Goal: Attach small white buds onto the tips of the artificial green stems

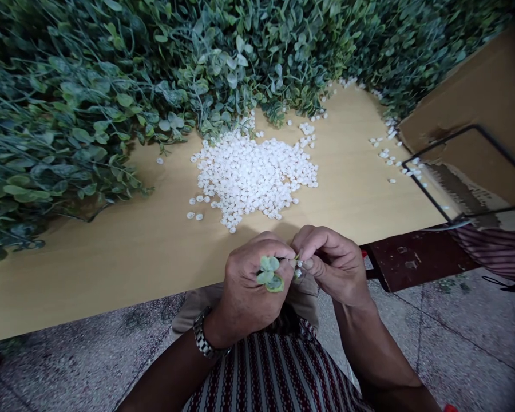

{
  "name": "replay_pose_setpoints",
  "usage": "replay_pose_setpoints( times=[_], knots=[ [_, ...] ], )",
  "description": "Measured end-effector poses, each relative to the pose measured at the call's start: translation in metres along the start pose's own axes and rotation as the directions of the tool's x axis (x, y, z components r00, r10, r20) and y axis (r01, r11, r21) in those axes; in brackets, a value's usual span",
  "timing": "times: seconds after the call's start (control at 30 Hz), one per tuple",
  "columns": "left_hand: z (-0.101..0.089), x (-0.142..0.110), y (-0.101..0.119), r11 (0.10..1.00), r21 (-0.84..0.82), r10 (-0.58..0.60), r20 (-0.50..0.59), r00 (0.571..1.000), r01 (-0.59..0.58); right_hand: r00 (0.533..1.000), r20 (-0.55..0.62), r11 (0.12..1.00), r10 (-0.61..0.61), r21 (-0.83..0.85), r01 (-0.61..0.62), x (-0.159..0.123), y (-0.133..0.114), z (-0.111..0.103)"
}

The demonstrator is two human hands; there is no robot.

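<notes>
Both hands meet just in front of the table's near edge. My left hand, with a metal-band watch on the wrist, is closed around an artificial leaf sprig, whose green leaves stick out over the fingers. My right hand pinches at the sprig's thin stem between thumb and forefinger. Small white pieces show between the two hands; whether the right fingers hold one of them is hidden. Beyond the hands lies a pile of small round white pieces on the table.
A thick mass of artificial greenery covers the back and left of the wooden table. At the right stand a torn cardboard box and a black wire frame. White pieces lie scattered near them. A dark red bench is below.
</notes>
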State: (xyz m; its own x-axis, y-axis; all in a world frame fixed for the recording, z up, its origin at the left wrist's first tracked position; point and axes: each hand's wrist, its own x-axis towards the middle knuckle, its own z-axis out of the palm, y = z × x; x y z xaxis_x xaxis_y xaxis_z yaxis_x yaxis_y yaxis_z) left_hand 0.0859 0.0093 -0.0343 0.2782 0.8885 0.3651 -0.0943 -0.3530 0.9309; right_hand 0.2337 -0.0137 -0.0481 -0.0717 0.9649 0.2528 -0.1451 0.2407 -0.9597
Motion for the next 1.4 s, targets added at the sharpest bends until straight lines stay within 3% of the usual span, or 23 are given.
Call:
replay_pose_setpoints(
  times=[0.17,0.27,0.37,0.43,0.53,0.6,0.67,0.8,0.97,1.13,1.4],
  knots=[
    [0.0,0.001,0.003,0.997,0.01,-0.077,0.012,0.997,0.077,1.0,-0.002,1.0,-0.008,-0.03,0.008,0.0,0.001,0.002],
    [-0.005,0.004,0.008,0.978,0.008,-0.207,0.09,0.974,0.207,0.998,-0.058,0.997,0.005,-0.074,-0.009,-0.002,0.001,0.002],
    [-0.012,0.005,0.01,0.954,-0.101,-0.258,0.195,0.946,0.281,0.996,-0.086,0.98,-0.002,-0.2,-0.015,-0.004,-0.002,-0.001],
    [-0.015,0.003,0.007,0.938,-0.181,-0.258,0.213,0.943,0.297,0.999,-0.039,0.947,-0.023,-0.322,0.01,-0.004,-0.008,-0.005],
    [-0.014,0.001,0.002,0.916,-0.249,-0.289,0.133,0.948,0.315,0.992,0.114,0.867,-0.058,-0.486,0.107,-0.003,-0.019,-0.014],
    [-0.011,0.0,0.001,0.916,-0.227,-0.315,0.099,0.944,0.33,0.982,0.17,0.821,-0.081,-0.548,0.162,-0.002,-0.025,-0.018],
    [-0.009,0.001,0.004,0.929,-0.133,-0.33,0.128,0.935,0.346,0.981,0.143,0.801,-0.128,-0.568,0.188,0.0,-0.03,-0.018],
    [-0.005,0.005,0.01,0.959,0.133,-0.277,0.233,0.932,0.252,0.964,0.095,0.798,-0.248,-0.544,0.259,0.007,-0.037,-0.009],
    [0.0,0.006,0.013,0.938,0.342,-0.159,0.27,0.95,0.06,0.948,0.231,0.778,-0.219,-0.546,0.312,0.013,-0.038,-0.004],
    [-0.002,0.005,0.013,0.972,0.225,-0.128,0.251,0.959,0.071,0.958,0.156,0.788,-0.242,-0.543,0.288,0.007,-0.031,-0.006],
    [-0.002,0.005,0.006,0.993,0.011,-0.115,0.061,0.991,0.115,0.935,0.16,0.78,-0.316,-0.518,0.353,0.016,-0.022,-0.009]
  ],
)
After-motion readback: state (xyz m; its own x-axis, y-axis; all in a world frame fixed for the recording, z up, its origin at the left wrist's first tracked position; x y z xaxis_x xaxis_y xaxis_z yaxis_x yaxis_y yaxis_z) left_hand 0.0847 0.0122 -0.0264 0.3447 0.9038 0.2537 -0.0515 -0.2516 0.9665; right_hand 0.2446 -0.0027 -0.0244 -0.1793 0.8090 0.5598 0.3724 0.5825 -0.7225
